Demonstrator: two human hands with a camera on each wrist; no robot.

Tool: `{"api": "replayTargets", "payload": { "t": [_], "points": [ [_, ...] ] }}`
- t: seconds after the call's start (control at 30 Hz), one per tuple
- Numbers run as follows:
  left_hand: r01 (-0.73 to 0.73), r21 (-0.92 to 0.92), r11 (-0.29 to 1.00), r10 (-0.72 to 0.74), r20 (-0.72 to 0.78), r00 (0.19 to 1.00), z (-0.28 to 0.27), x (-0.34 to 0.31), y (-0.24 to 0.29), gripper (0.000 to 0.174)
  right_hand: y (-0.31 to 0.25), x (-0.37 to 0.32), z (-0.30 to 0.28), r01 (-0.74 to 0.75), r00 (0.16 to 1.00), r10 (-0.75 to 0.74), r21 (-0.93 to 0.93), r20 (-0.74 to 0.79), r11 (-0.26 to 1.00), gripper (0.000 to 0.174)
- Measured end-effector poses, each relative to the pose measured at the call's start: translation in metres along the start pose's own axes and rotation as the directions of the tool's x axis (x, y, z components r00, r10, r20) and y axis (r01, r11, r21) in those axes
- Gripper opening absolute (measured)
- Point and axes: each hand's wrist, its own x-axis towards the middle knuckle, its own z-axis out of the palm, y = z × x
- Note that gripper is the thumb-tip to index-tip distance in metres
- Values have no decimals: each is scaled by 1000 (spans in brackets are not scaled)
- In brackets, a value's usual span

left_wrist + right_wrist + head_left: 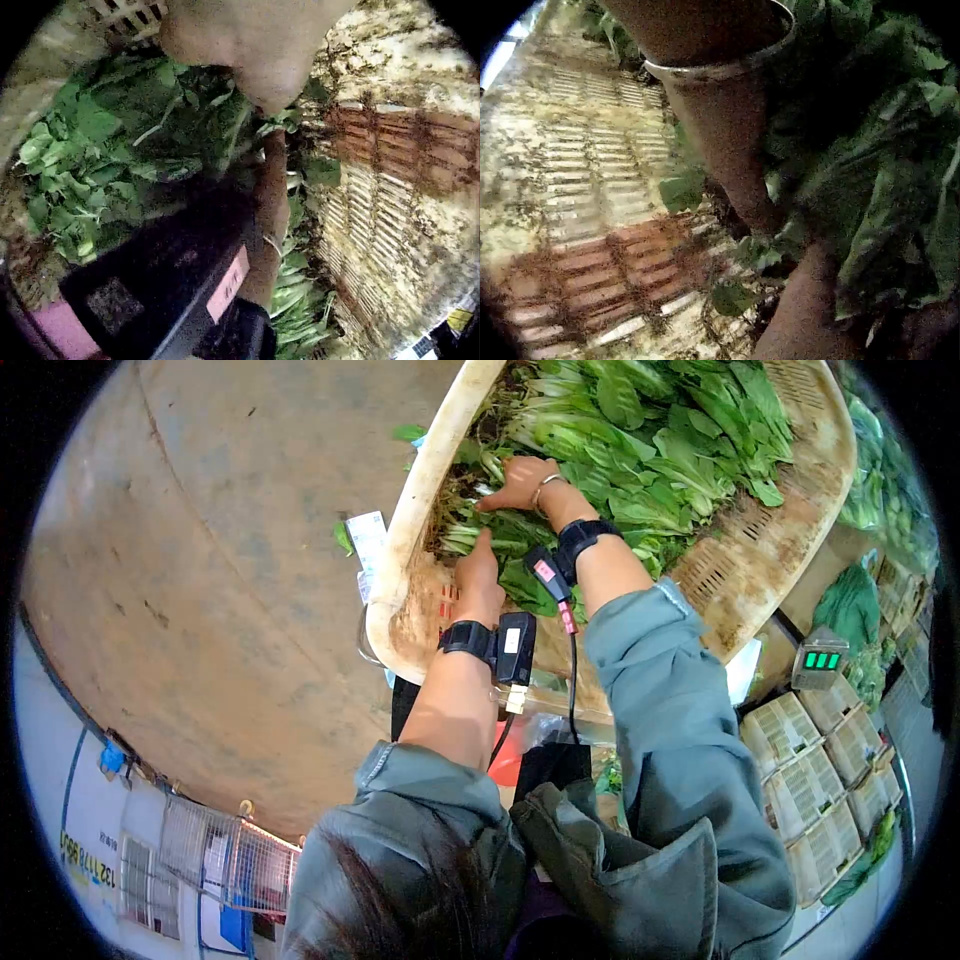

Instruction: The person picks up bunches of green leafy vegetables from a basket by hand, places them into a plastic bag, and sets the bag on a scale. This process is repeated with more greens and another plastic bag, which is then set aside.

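In the head view, both hands are among leafy greens (690, 455) with pale stems and roots, heaped in a large cream plastic basket (400, 575). My right hand (522, 482), with a bracelet at the wrist, grips greens near their root ends. Closer to the basket's near left corner, my left hand (480, 582) holds the lower side of a small bunch (515, 530), its thumb on top. Leaves hide most of its fingers. The left wrist view has the left hand (247, 52) close over the leaves. In the right wrist view, the right hand (720, 142) reaches down into the greens.
The basket's slotted wall (600, 165) is caked with dirt. A broad brown surface (220, 560) spreads to the left. On the right stand stacked pale crates (800, 780), a green-lit digital display (822, 658) and bagged greens (885, 480). Paper labels (367, 545) lie beside the basket.
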Motion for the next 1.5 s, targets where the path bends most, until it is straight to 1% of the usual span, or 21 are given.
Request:
{"api": "replayTargets", "payload": {
  "t": [0.13, 0.27, 0.33, 0.37, 0.47, 0.5, 0.53, 0.6, 0.63, 0.73, 0.8, 0.87, 0.93, 1.03, 1.07, 1.13, 1.2, 1.23, 1.27, 1.37, 1.5],
  "points": [
    [85, -282, 956, -39, 167, 985, -4, 5, 7, 52, 1, 8, 10, 26, 989, -36, -66, -143, 997, 84],
    [-77, -65, 995, 83, 94, 992, 7, -24, 20, 40, 0, 11, 28, 166, 950, -149, 38, -273, 985, 77],
    [126, -219, 968, -117, 55, 992, 7, -9, 19, 37, 1, 6, 26, 104, 988, -88, 122, -128, 987, 72],
    [141, -229, 963, -119, 111, 987, 5, -5, 15, 38, 4, 2, 30, 166, 949, -113, 161, -296, 973, 69],
    [81, -243, 967, -47, 143, 989, 7, -7, 6, 42, 22, 0, 36, 177, 928, -97, 199, -360, 964, 75],
    [5, -235, 972, 23, 117, 993, 5, -8, 3, 46, 30, 2, 49, 257, 813, -77, 236, -577, 937, 83],
    [5, -235, 972, 21, 108, 994, 4, -7, 2, 46, 34, -9, 21, 133, 985, -68, 456, -158, 880, 90],
    [158, 132, 979, -119, -265, 957, 10, -1, 2, 66, 49, 17, 47, 223, 937, -33, 521, -348, 824, 90],
    [156, 136, 978, -115, -269, 956, 10, 4, -2, 66, 38, 29, 37, 391, 904, -298, 310, -306, 867, 92],
    [17, 207, 978, 51, -317, 947, 2, 15, -7, 71, 10, 16, 22, 184, 971, -152, 177, -183, 967, 103],
    [-161, -167, 973, 138, -137, 981, 0, 16, -10, 73, 12, 21, 31, 169, 975, -133, 213, -177, 962, 105],
    [-66, -77, 995, 46, -243, 969, 18, -26, 11, 66, 6, -1, 26, 192, 970, -157, 183, -187, 964, 101],
    [-41, -316, 948, -34, -229, 973, 16, -16, 5, 61, 6, -14, 32, 155, 968, -111, 188, -223, 970, 90],
    [-106, -298, 949, 79, -100, 992, 17, -18, -3, 63, 16, -41, 46, 129, 927, -29, 246, -373, 961, 93],
    [-188, -166, 968, 157, -186, 970, 24, -21, -3, 66, 23, -47, 48, 86, 899, 61, 311, -434, 947, 94],
    [-357, 81, 930, 360, -23, 933, 22, -9, -10, 68, 45, -60, 47, 16, 793, 284, 486, -538, 874, 91],
    [-306, 436, 846, 258, 166, 952, 37, -33, 10, 99, 93, -31, 49, 295, 862, 180, 757, -474, 583, 84],
    [-201, 488, 849, 200, 55, 978, 47, -38, 21, 108, 97, -33, 33, 197, 931, 140, 787, -337, 585, 71],
    [-237, 286, 928, 158, 272, 949, 26, 15, 19, 112, 94, -34, 21, 200, 929, 142, 787, -342, 584, 71],
    [-23, 339, 941, -72, 263, 962, -3, 78, 27, 107, 80, -13, 9, 82, 965, 65, 525, -256, 847, 78],
    [-110, 354, 929, 3, 289, 957, 5, 50, 31, 105, 62, 11, 43, 93, 839, 70, 268, -540, 959, 74]
  ]
}}
